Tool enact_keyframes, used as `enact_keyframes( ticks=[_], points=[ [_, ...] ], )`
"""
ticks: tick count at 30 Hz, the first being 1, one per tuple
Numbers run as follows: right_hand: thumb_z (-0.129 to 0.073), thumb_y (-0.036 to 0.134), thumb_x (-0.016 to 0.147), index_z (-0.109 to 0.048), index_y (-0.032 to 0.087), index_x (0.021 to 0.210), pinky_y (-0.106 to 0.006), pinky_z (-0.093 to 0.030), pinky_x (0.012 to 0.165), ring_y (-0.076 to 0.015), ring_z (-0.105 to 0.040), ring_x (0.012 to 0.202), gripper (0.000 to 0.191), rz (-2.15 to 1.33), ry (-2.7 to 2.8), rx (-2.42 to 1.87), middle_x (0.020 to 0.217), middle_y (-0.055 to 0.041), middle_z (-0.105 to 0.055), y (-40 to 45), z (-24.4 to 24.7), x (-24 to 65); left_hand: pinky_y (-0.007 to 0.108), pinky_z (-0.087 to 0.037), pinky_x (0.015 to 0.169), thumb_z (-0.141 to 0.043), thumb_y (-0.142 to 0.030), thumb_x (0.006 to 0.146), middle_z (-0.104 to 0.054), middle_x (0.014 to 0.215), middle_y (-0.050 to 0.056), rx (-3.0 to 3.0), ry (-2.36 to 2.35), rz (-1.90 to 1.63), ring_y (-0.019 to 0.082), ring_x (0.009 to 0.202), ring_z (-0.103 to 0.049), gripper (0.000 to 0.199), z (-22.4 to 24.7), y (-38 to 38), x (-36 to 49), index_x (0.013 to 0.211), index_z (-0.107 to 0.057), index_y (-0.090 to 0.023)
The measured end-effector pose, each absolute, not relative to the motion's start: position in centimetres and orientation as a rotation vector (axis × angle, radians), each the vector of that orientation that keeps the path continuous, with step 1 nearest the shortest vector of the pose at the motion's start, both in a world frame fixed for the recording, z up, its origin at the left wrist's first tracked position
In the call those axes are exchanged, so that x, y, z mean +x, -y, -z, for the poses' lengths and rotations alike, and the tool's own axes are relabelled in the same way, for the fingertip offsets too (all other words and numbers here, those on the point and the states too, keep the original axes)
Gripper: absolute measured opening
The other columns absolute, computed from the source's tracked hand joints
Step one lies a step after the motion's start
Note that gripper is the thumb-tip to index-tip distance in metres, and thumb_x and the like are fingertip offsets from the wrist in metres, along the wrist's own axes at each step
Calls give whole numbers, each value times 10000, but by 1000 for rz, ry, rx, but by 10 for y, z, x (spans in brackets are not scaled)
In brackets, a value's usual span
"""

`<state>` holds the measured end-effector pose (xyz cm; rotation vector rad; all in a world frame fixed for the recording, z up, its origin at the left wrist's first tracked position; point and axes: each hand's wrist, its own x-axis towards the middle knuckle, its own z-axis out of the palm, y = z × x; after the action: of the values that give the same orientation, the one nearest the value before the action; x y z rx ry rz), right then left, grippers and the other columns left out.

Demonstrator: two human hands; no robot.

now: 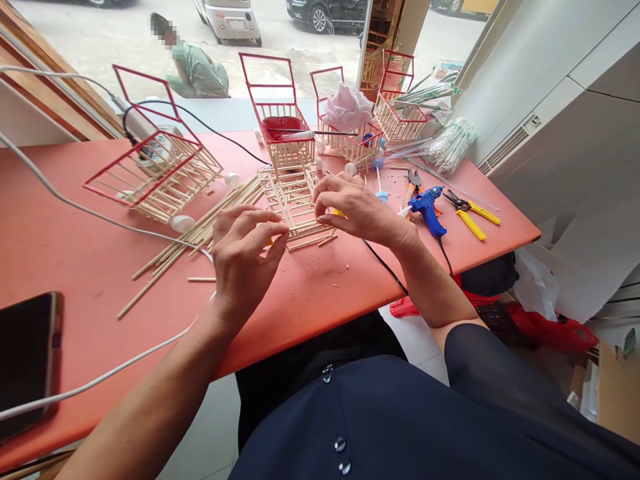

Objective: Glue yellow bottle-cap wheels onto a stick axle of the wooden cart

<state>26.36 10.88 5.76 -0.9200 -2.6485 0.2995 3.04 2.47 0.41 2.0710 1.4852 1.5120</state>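
Your left hand point(245, 250) is pinching a stick point(306, 229) between narrowed fingers; your right hand point(355, 207) is curling at its other end, though you cannot tell whether those fingers are gripping. The stick is sitting at the frame's point(299, 209) near end, toward the worktop's point(270, 320) front edge. A glue gun point(427, 205) is lying toward the right corner.

I see a navy top point(305, 427) filling six o'clock, with shiny round buttons point(341, 445) down its front in two pairs. Towards four o'clock I make out its right sleeve point(520, 380), slightly sheer and ending near the elbow. Black cloth point(320, 350) shows beyond the hem, trousers or skirt, I can't tell.
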Motion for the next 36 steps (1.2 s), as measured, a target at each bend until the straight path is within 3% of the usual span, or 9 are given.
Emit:
enact_keyframes(
  ticks=[4, 9, 15, 24, 36],
  points=[
    [-556, 363, 1088, -726, 198, 1035, -498, -406, 1116, -285, -599, 1200, 243, -313, 2526, -879, 1262, -116, -702, -112, -61, 270, 605, -404, 1211, -814, -292, 886, -796, 1053, 55, 2039, -1498, -1513, 343, 1193, -649, 71, -4, -24, 32, 856, -810, -356],
    [-517, 372, 1092, -697, 203, 1015, -482, -427, 1130, -268, -599, 1185, 259, -261, 2415, -856, 1226, -112, -701, -115, -65, 276, 619, -403, 1205, -818, -272, 880, -789, 1032, 56, 2046, -1491, -1524, 347, 1191, -647, 89, -5, -23, 34, 856, -807, -358],
    [-538, 300, 1063, -714, 208, 1024, -524, -405, 1152, -290, -581, 1220, 203, -284, 2447, -871, 1237, -114, -701, -109, -68, 276, 622, -407, 1195, -825, -275, 860, -779, 965, 55, 2022, -1489, -1540, 347, 1144, -654, 87, -5, -23, 36, 822, -799, -348],
    [-616, 214, 1034, -750, 209, 1030, -493, -383, 1074, -291, -541, 1186, 134, -251, 2597, -919, 1282, -95, -694, -97, -66, 265, 593, -388, 1191, -814, -267, 872, -761, 960, 64, 2026, -1496, -1523, 344, 1135, -629, 91, -4, -25, 35, 822, -799, -342],
    [-612, 157, 1028, -733, 188, 992, -479, -361, 1064, -282, -523, 1182, 131, -215, 2622, -951, 1282, -98, -688, -99, -59, 259, 564, -477, 1093, -770, -265, 929, -789, 967, 54, 2162, -1552, -1513, 318, 1089, -676, 98, -3, -25, 36, 845, -782, -314]
  ],
)
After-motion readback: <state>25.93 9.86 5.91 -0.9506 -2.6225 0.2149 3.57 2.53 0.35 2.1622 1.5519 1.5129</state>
